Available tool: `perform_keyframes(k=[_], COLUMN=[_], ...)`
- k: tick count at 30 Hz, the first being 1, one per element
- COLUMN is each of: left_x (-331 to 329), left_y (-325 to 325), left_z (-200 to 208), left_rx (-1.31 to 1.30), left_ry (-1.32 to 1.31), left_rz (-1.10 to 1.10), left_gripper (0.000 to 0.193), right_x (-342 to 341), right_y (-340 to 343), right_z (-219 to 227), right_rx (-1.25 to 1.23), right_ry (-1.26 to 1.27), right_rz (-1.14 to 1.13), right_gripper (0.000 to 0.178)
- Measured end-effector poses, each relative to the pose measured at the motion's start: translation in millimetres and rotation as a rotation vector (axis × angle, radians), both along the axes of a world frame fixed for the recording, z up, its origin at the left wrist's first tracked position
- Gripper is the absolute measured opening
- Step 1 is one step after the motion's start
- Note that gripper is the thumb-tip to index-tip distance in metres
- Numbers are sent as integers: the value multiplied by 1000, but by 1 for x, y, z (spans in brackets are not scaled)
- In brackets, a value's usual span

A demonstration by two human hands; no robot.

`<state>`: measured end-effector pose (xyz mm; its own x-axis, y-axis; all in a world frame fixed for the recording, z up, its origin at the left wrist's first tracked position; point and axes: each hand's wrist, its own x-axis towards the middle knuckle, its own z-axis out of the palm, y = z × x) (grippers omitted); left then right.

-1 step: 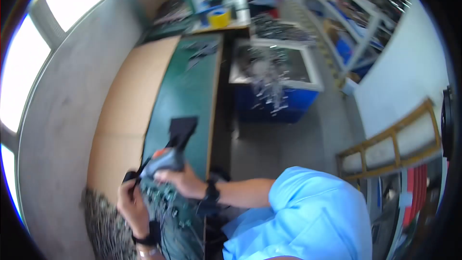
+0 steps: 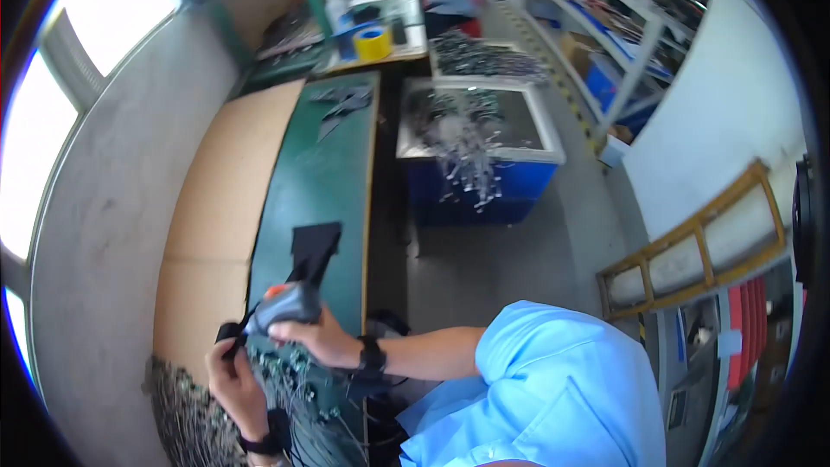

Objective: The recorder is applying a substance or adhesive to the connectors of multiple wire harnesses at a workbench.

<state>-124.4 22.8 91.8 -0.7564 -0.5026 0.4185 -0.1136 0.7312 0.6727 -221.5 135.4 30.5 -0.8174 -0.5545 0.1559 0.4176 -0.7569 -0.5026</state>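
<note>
At the near left, the left hand [image 2: 235, 387] pinches a small black piece [image 2: 230, 330] with narrowed fingers, apparently steadying it beside the grey handheld tool [image 2: 294, 304]. That tool sits above the near cable pile [image 2: 298, 380], the right hand's [image 2: 324, 339] fingers wrapped around it from the right, probably bearing its weight.

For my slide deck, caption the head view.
Right hand grips a grey-and-orange handheld tool; left hand holds a small black object beside it, above a green tabletop.
</note>
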Motion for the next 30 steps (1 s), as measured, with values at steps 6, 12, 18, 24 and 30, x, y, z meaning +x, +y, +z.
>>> perform_keyframes(k=[6, 12, 18, 24, 30], left_x=[-31, -39, -44, -73, -83], left_y=[17, 7, -10, -43, -78], left_z=[-13, -22, -36, -63, -102], left_rx=[870, 1072, 1193, 1506, 720], left_ry=[545, 442, 343, 162, -4], left_rz=[-139, -258, -444, -467, -145], left_gripper=[19, 29, 30, 38, 35], right_x=[-6, 3, 2, 1, -4], right_y=[19, 14, 14, 26, 37], right_z=[6, 12, 6, 19, 4], right_rx=[-52, -113, -236, 95, 237], right_ry=[33, 39, -207, 570, 455], right_rz=[-99, -53, 147, -264, -405], right_gripper=[47, 48, 48, 51, 52])
